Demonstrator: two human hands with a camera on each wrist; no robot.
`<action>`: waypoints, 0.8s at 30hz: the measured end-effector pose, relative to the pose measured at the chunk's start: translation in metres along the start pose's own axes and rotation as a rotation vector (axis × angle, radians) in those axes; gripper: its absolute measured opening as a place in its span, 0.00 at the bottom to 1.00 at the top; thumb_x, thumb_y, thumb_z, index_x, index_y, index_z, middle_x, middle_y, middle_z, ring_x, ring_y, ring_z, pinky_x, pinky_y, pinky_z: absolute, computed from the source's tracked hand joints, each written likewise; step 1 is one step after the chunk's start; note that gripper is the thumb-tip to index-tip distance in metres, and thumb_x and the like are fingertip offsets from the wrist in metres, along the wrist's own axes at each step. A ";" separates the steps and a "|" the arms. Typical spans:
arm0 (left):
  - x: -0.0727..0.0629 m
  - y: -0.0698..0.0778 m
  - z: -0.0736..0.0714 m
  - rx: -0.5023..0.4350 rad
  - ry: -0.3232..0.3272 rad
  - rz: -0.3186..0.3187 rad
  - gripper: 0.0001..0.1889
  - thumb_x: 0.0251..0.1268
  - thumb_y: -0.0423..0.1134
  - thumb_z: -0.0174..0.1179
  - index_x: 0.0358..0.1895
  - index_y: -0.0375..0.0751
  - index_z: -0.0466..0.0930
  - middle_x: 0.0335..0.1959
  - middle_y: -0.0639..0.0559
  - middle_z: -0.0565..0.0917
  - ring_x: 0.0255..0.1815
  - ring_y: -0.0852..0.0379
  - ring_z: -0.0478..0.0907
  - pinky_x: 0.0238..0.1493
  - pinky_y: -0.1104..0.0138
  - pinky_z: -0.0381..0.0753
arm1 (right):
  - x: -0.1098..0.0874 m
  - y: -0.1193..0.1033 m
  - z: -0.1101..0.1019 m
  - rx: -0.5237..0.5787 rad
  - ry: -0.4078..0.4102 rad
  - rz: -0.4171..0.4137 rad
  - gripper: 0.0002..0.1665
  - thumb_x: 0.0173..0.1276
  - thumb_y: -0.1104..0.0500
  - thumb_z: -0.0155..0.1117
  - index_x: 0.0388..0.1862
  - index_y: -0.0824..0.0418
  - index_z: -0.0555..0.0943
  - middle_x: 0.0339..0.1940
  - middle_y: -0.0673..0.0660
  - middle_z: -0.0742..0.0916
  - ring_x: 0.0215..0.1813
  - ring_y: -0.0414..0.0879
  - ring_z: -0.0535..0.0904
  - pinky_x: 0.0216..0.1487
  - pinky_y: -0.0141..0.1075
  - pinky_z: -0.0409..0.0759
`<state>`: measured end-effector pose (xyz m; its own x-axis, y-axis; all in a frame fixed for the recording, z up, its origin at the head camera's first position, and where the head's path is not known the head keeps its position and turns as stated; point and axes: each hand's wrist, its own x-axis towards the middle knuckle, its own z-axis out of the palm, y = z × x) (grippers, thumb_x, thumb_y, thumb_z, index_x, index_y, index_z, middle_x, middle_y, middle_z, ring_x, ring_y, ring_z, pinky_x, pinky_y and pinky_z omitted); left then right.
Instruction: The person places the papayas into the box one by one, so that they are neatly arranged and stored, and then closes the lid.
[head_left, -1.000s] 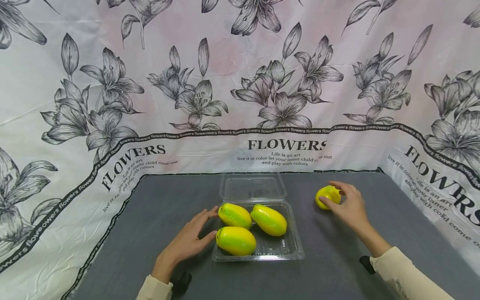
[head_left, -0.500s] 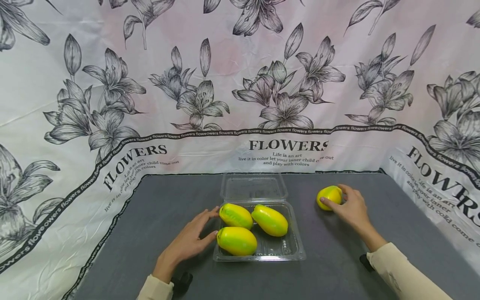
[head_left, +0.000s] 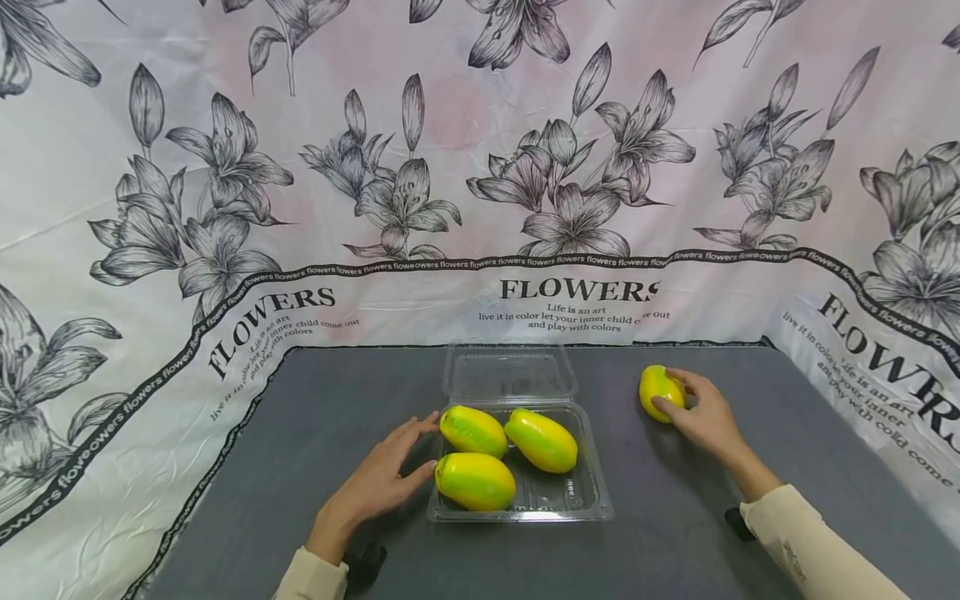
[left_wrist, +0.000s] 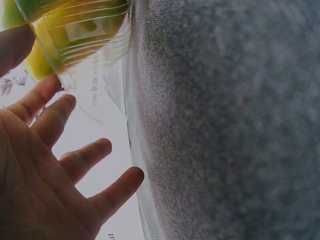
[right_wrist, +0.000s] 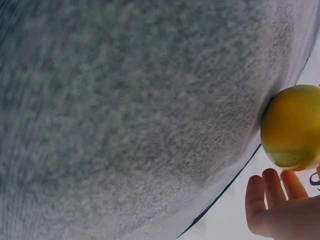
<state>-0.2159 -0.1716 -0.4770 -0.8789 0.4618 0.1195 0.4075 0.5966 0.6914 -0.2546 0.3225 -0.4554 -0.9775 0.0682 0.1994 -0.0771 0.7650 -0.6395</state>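
In the head view my right hand (head_left: 705,417) holds a yellow-green papaya (head_left: 660,393), thumb in front and fingers at its right side. The right wrist view shows the papaya's rounded end (right_wrist: 292,127) close by the table, fingertips (right_wrist: 270,175) at it. My left hand (head_left: 382,471) rests at the left side of a clear plastic clamshell box (head_left: 555,506), fingers spread and loosely extended, fingertips (left_wrist: 52,85) at its rim in the left wrist view. Inside the box lie three more papayas: one at the back left (head_left: 472,432), one at the right (head_left: 542,440), one at the front (head_left: 476,482).
The box's clear lid (head_left: 510,375) lies folded open toward the back of the grey table (head_left: 315,417). A white curtain (head_left: 420,300) with printed flowers stands along the table's back and sides.
My right fingers have closed in on the single papaya, which has turned more upright and shifted slightly right. The left hand and the box have stayed in place.
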 end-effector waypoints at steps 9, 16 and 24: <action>-0.002 0.000 0.002 0.002 0.001 -0.019 0.27 0.74 0.57 0.58 0.73 0.66 0.65 0.82 0.67 0.57 0.85 0.41 0.50 0.77 0.32 0.53 | 0.000 0.010 0.002 0.043 0.042 -0.005 0.39 0.71 0.45 0.68 0.69 0.69 0.70 0.69 0.74 0.75 0.65 0.73 0.73 0.61 0.66 0.75; -0.001 0.001 0.001 0.013 0.004 -0.029 0.27 0.74 0.57 0.58 0.72 0.69 0.65 0.82 0.67 0.57 0.85 0.42 0.50 0.76 0.31 0.53 | 0.001 0.014 -0.003 0.055 -0.058 0.022 0.45 0.72 0.41 0.66 0.77 0.65 0.64 0.72 0.74 0.72 0.66 0.72 0.73 0.57 0.62 0.78; -0.001 0.000 0.000 0.027 0.006 -0.039 0.27 0.74 0.56 0.58 0.73 0.69 0.65 0.82 0.68 0.56 0.85 0.43 0.50 0.76 0.30 0.52 | 0.001 0.014 -0.008 0.034 -0.106 0.017 0.48 0.71 0.41 0.67 0.78 0.67 0.62 0.71 0.73 0.74 0.59 0.66 0.79 0.45 0.41 0.79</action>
<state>-0.2151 -0.1719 -0.4776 -0.8957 0.4339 0.0972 0.3793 0.6315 0.6763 -0.2547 0.3387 -0.4586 -0.9939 0.0117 0.1099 -0.0650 0.7421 -0.6671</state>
